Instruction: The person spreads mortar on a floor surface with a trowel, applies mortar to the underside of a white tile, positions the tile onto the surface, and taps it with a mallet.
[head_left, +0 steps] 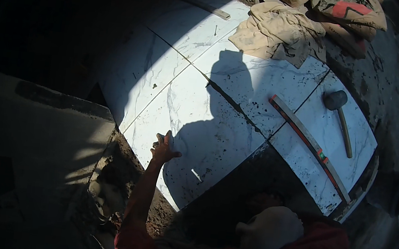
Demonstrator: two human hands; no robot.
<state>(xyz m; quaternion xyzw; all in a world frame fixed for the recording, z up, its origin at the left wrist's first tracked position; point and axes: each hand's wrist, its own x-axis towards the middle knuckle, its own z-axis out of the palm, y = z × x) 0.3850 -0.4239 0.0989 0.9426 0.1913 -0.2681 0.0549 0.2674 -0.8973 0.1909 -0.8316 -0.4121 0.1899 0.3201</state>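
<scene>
My left hand [162, 149] rests with fingers spread on a large white marble-patterned tile [190, 163], near its left edge. A dark seam runs between this tile and those beyond it. To the right, an orange-and-grey spirit level [301, 135] lies across the tiles, and a black-headed rubber mallet [335, 99] with a pale handle lies beside it. My right hand [267, 201] seems to be in the shadow over the dark untiled patch, too dim to read. A pale rounded shape [271, 228] and red clothing lie below it, unclear in shade.
A crumpled beige cloth [274, 29] and several stained sacks [349, 16] lie at the back right. A straight bar [215, 10] rests on the far tiles. A concrete slab [46, 131] and rough soil [119, 184] border the tiles on the left. My head's shadow falls across the tiles.
</scene>
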